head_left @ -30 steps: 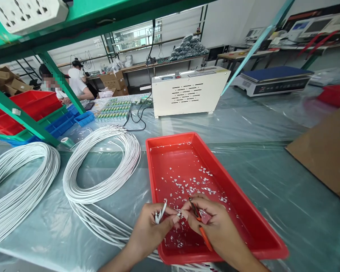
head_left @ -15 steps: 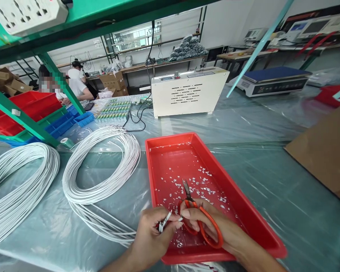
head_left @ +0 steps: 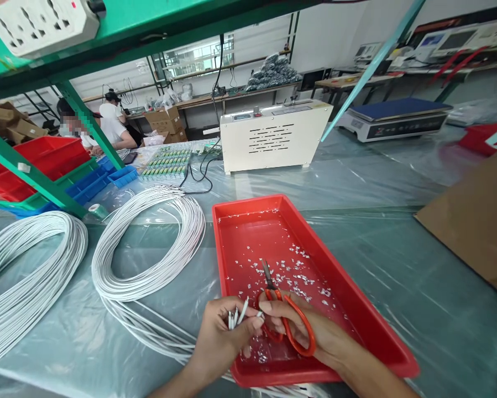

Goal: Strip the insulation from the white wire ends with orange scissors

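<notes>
My left hand (head_left: 221,334) is closed around several white cables (head_left: 236,318), whose cut ends stick up between the fingers. One cable end is pinched at its thumb and fingertip, touching my right fingertips. In my right hand (head_left: 302,320) are orange-handled scissors (head_left: 300,331), their blades pointing away over the tray and looking closed. Both hands are above the near end of a red tray (head_left: 318,232). Small white and silvery scraps (head_left: 302,271) lie scattered on its floor. A white cable coil (head_left: 148,243) rests left of the tray, its tail running toward my left hand.
A second cable coil (head_left: 32,276) lies far left. Behind the tray stand a cream machine (head_left: 275,138) and a blue-topped scale (head_left: 397,119). Stacked bins (head_left: 36,166), a green frame post (head_left: 88,121) and circuit boards (head_left: 165,163) are left; cardboard (head_left: 476,221) is right. People sit behind.
Both hands have shifted slightly left, and the scissors moved with the right one. The cable ends in my left hand now stand more upright and spread apart.
</notes>
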`<state>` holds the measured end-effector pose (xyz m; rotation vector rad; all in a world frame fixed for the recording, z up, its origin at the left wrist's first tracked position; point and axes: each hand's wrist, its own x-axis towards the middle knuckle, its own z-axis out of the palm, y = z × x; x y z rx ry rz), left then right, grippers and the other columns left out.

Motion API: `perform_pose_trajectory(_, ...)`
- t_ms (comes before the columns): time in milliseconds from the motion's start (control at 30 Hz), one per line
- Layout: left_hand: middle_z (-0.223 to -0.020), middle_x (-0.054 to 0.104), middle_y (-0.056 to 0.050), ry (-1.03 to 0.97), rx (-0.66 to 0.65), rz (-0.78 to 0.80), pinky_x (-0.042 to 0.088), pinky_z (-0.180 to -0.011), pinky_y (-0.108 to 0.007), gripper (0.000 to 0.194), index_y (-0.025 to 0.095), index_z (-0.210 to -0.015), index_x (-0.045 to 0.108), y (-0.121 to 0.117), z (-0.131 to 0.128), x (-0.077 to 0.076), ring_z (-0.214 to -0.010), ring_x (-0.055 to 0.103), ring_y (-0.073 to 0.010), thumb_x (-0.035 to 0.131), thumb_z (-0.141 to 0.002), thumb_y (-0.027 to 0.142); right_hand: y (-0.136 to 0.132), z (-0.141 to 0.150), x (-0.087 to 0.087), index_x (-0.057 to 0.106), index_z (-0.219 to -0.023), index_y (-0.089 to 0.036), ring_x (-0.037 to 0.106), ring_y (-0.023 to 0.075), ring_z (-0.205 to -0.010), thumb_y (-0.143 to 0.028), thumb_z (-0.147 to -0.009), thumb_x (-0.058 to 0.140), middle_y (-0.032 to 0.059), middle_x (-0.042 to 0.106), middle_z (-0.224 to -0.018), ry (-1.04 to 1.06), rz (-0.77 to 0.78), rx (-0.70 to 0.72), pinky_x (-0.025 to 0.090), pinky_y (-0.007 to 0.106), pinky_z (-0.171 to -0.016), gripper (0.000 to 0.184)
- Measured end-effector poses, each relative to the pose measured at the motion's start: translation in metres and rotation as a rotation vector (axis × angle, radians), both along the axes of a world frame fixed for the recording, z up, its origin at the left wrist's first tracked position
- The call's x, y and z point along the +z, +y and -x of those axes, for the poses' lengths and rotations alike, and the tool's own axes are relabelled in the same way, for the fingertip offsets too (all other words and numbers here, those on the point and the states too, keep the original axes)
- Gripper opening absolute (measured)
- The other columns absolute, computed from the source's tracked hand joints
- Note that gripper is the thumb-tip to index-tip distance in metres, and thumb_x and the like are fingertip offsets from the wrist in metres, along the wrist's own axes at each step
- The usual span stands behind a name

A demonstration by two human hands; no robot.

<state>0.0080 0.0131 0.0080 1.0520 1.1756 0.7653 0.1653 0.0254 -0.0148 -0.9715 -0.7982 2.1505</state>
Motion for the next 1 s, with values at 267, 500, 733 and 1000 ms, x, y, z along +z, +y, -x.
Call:
perform_pose_trajectory(267,-0.054,0.056,-0.002,-0.095,0.156,0.042,0.030,-0.034,-0.013,0.029,0.006,-0.072,0.054,0.0072,0.0044,-0.0045,-0.034,0.041,-0.0036,0.070,-0.062,0.027,-0.0039,-0.0029,0.0064,0.052,-0.077,-0.016,0.049,0.0153,-0.067,-0.029,-0.072,0.059,0.0018,0.055,-0.073,-0.994,-0.907,-0.284,0.034,0.031,-0.073,0.016)
perform_pose_trajectory(500,-0.055,0.056,-0.001,-0.113,0.157,0.018,0.030,-0.033,-0.013,0.024,0.006,-0.069,0.053,0.0063,0.0058,-0.0061,-0.034,0.040,-0.0029,0.069,-0.064,0.024,-0.0067,0.0016,0.0077,0.047,-0.063,-0.016,0.044,0.0126,-0.046,-0.030,-0.073,0.058,-0.0028,0.046,-0.049,-1.422,-1.465,-0.360,0.029,0.038,-0.080,0.020)
perform_pose_trajectory(733,-0.055,0.057,-0.002,-0.127,0.172,0.035,0.031,-0.034,-0.013,0.023,0.006,-0.069,0.053,0.0082,0.0053,-0.0055,-0.034,0.041,-0.0034,0.070,-0.062,0.020,-0.0085,0.0014,0.0073,0.047,-0.061,-0.015,0.043,0.0125,-0.045,-0.026,-0.073,0.058,-0.0022,0.045,-0.047,-1.467,-1.507,-0.342,0.030,0.038,-0.079,0.019)
perform_pose_trajectory(1000,-0.056,0.056,-0.003,-0.101,0.172,0.001,0.033,-0.035,-0.014,0.019,0.006,-0.068,0.057,0.0054,0.0061,-0.0053,-0.035,0.041,-0.0040,0.069,-0.062,0.019,-0.0095,0.0039,-0.0004,0.051,-0.063,-0.014,0.042,0.0125,-0.044,-0.031,-0.085,0.044,-0.0010,0.045,-0.047,-1.456,-1.510,-0.419,0.032,0.038,-0.078,0.028)
